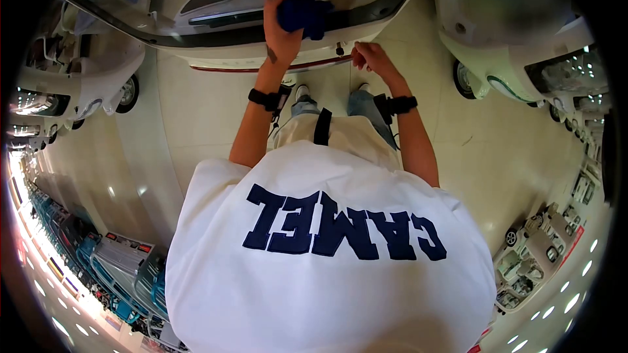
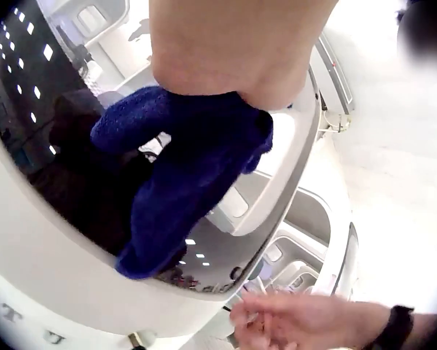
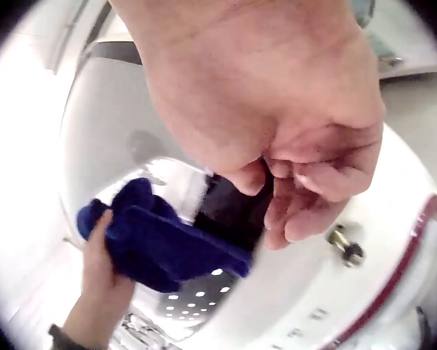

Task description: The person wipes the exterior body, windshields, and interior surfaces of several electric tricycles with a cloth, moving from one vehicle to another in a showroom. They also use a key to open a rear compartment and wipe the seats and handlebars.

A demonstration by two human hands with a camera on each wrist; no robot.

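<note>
My left hand (image 1: 282,36) grips a bunched dark blue cloth (image 1: 307,16) at the curved rear window (image 2: 72,168) of a small white vehicle. Folds of the cloth hang out past the fingers, over the dark border of the glass in the left wrist view. Off to the right, my right hand (image 3: 276,131) hovers by the rear panel with its fingers loosely curled and nothing in them. Close to that hand, a brass-coloured lock fitting with a dark end (image 3: 346,246) sticks out of the white panel.
A red strip (image 1: 222,68) runs along the vehicle's lower rear edge. Other small white vehicles stand left (image 1: 98,85) and right (image 1: 504,59) on the pale tiled floor (image 1: 216,124). Behind the person are a grey cargo bed (image 1: 121,265) and more vehicles.
</note>
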